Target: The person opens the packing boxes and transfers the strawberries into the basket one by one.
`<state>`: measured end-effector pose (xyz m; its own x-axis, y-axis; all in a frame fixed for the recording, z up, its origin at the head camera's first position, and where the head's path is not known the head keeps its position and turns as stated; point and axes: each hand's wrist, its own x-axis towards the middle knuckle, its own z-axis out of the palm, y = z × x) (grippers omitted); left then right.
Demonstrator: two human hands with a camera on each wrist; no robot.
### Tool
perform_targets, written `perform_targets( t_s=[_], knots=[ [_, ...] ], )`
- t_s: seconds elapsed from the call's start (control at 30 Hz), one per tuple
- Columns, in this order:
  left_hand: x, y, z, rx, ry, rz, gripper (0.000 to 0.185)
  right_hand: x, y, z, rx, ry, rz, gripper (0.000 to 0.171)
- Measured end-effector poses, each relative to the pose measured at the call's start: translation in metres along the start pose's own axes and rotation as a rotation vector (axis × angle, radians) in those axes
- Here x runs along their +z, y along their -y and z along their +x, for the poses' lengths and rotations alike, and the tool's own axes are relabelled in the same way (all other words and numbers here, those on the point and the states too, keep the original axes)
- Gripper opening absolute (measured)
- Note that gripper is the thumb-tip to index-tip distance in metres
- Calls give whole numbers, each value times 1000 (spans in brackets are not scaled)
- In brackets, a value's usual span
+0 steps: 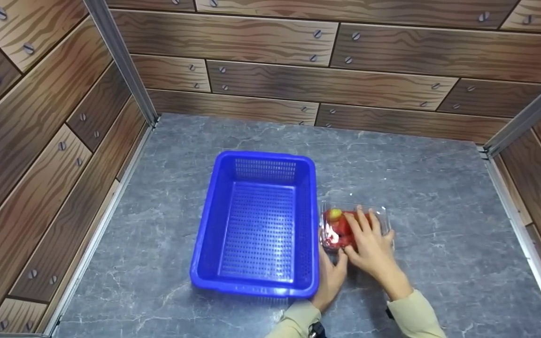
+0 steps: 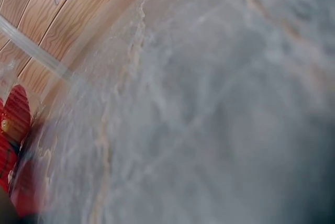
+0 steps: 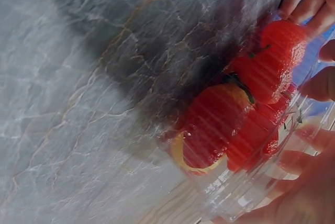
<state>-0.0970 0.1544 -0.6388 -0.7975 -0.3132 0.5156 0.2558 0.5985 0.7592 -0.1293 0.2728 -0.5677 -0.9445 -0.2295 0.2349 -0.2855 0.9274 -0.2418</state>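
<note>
Open tabletop lies right of and behind the clear box. The blue basket stands just beside its left edge, apparently leaving a narrow gap. Wood-pattern walls bound three sides.
</note>
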Motion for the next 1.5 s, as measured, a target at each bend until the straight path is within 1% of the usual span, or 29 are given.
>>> perform_targets(
  t_s=[0.1, 0.17, 0.2, 0.27, 0.33, 0.4, 0.5, 0.57, 0.63, 0.67, 0.73, 0.8, 0.87, 0.93, 0.97, 1.0, 1.03, 1.07, 1.1, 1.13, 1.17, 1.2, 1.27, 1.3, 1.33, 1.37, 1.4, 1.47, 1.5],
  knots=[
    [3, 0, -1, 6, -26, 7, 86, -1, -1, 0, -11, 2, -9, 74],
    [3, 1, 0, -1, -29, 3, 76, -2, -2, 0, -20, 3, -25, 71],
    [2, 1, 1, -3, -29, 35, 70, -3, -2, 1, -24, -3, -32, 69],
    [0, 2, 2, -27, -14, 58, 61, -6, -2, 3, -27, -18, -37, 65],
    [-2, 2, 3, -37, 7, 77, 56, -9, -2, 6, -29, -29, -30, 61],
    [-4, 1, 2, -16, 30, 127, 61, -12, -1, 8, -28, -26, -13, 59],
    [-4, 0, 1, -22, 92, 78, 75, -14, 0, 9, -21, 1, 6, 61],
    [-2, 0, -1, -53, 141, 42, 84, -14, 1, 8, -15, 11, 15, 62],
    [0, -1, -1, -120, 194, -37, 89, -14, 2, 8, -11, 11, 24, 63],
    [0, -1, -2, -145, 212, -52, 91, -13, 2, 7, -12, 8, 27, 63],
    [1, -1, -2, -174, 231, -70, 94, -13, 3, 7, -19, 3, 37, 64],
    [0, -1, -2, -171, 226, -56, 97, -13, 3, 6, -29, -2, 43, 65],
    [-2, -1, -2, -132, 201, 16, 100, -13, 3, 5, -33, -6, 45, 66],
    [-3, 1, -3, -38, 168, 120, 98, -14, 3, 4, -33, -6, 47, 66],
    [-4, 2, -3, 30, 146, 181, 92, -14, 4, 4, -31, -2, 45, 66],
    [-4, 3, -4, 137, 137, 281, 79, -14, 4, 4, -28, 4, 44, 67],
    [-5, 5, -3, 230, 121, 371, 66, -15, 4, 4, -25, 10, 43, 67],
    [-6, 6, -3, 295, 100, 429, 54, -15, 5, 4, -23, 17, 41, 67],
    [-7, 6, -3, 319, 86, 459, 49, -15, 5, 4, -21, 23, 41, 67],
    [-8, 6, -1, 292, 99, 437, 49, -15, 5, 4, -21, 29, 40, 67],
    [-8, 5, 0, 247, 126, 386, 49, -15, 5, 4, -21, 33, 36, 66],
    [-8, 4, 1, 167, 164, 310, 55, -15, 6, 4, -22, 36, 35, 66],
    [-8, -1, 5, -87, 185, 68, 77, -16, 6, 3, -27, 36, 34, 66],
    [-7, -3, 7, -189, 185, -22, 87, -15, 6, 3, -30, 35, 35, 65],
    [-6, -5, 8, -260, 187, -98, 90, -15, 6, 3, -33, 34, 35, 65],
    [-5, -6, 9, -294, 188, -143, 91, -15, 6, 3, -36, 33, 36, 65],
    [-4, -7, 9, -311, 183, -166, 91, -15, 6, 3, -40, 32, 36, 65],
    [-1, -8, 8, -310, 157, -186, 88, -15, 5, 4, -43, 32, 38, 66],
    [1, -8, 7, -292, 138, -181, 87, -16, 5, 4, -44, 30, 37, 66]
  ],
)
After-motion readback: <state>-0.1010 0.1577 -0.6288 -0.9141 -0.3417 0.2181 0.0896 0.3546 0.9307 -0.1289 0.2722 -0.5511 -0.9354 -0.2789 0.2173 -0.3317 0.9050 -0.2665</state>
